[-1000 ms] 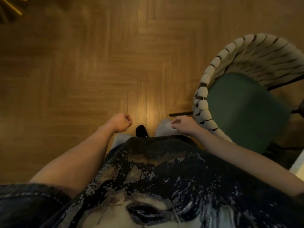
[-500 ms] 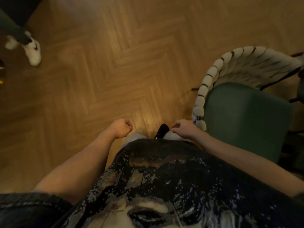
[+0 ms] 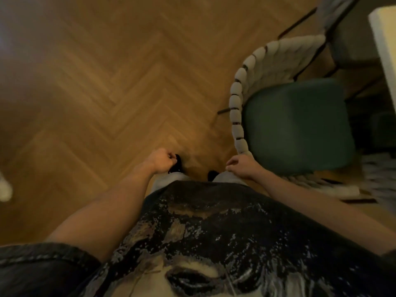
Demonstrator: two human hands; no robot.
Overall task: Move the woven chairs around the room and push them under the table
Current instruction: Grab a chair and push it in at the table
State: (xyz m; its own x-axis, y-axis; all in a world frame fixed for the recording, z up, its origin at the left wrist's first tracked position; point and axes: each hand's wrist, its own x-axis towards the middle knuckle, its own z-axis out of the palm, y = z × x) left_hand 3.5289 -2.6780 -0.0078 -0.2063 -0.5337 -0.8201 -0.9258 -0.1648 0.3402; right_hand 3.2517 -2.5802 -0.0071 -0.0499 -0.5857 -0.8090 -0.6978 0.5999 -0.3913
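Item one, my left hand (image 3: 161,160): fingers curled into a loose fist, holding nothing, hanging over the herringbone wood floor (image 3: 102,86) just above my dark shoe (image 3: 177,166). Item two, my right hand (image 3: 243,167): fingers loosely bent, thumb and forefinger close together, empty as far as I can see; it sits just beside the lower end of the woven chair's rim, and whether it touches the rim I cannot tell. Item three, the woven chair (image 3: 297,123): stands on the floor to my right, a curved back wrapped in thick pale cord, a dark green seat cushion (image 3: 300,125) inside that curve, thin dark legs showing below. Item four, a second chair (image 3: 342,46), grey and blurred, beyond the first at the upper right. Item five, the desk (image 3: 383,39): only a pale edge shows at the far right, with the woven chair near it but not under it.
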